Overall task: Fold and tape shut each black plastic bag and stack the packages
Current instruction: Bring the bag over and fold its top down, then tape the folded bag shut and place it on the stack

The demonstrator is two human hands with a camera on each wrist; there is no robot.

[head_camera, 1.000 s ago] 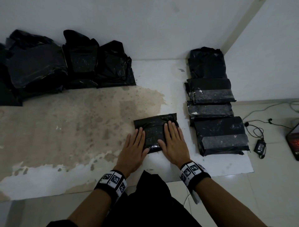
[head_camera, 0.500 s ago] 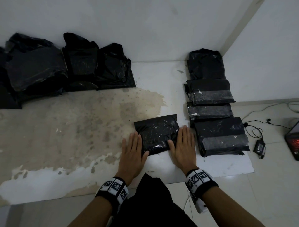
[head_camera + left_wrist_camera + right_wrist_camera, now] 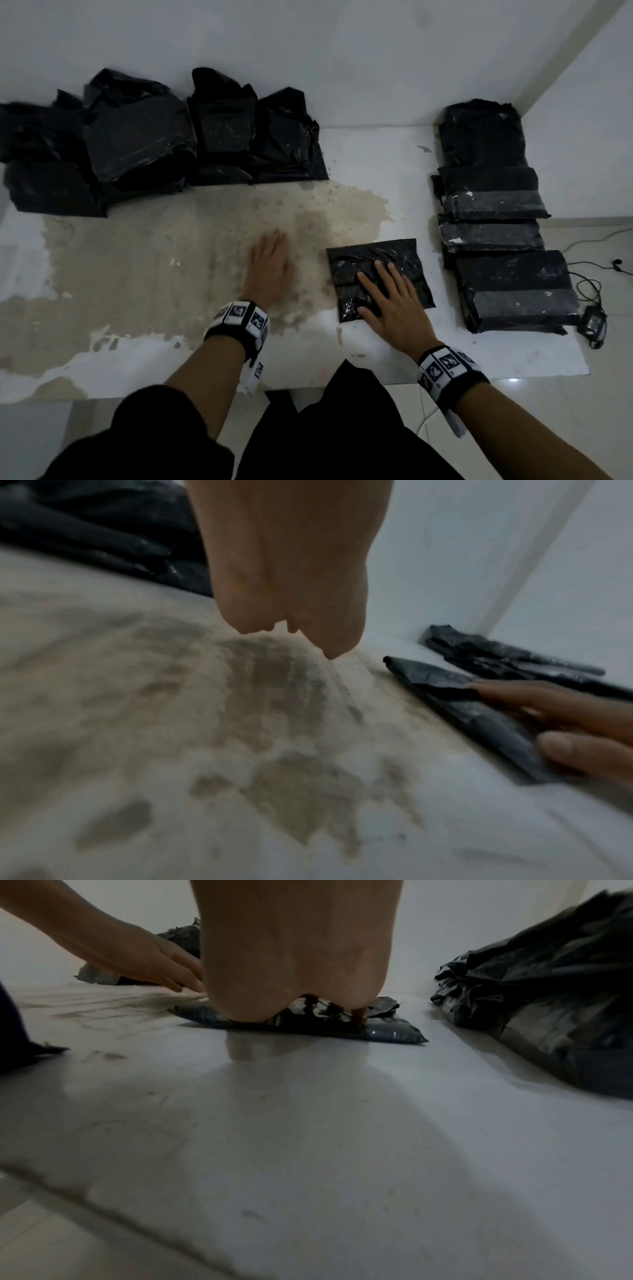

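Right hand [image 3: 394, 305] lies flat on the bag [image 3: 378, 279], probably pinning the fold, near the taped stack [image 3: 513, 291]. Left hand [image 3: 270, 270], fingers straight and empty, hovers over the tabletop [image 3: 154, 274].

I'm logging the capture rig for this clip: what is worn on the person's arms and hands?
Both hands are bare, no gloves. The left wrist band and the right wrist band are black straps carrying white square tiles printed with black block-pattern markers. A white piece hangs below each band. The forearms are bare; dark clothing begins near the left elbow.
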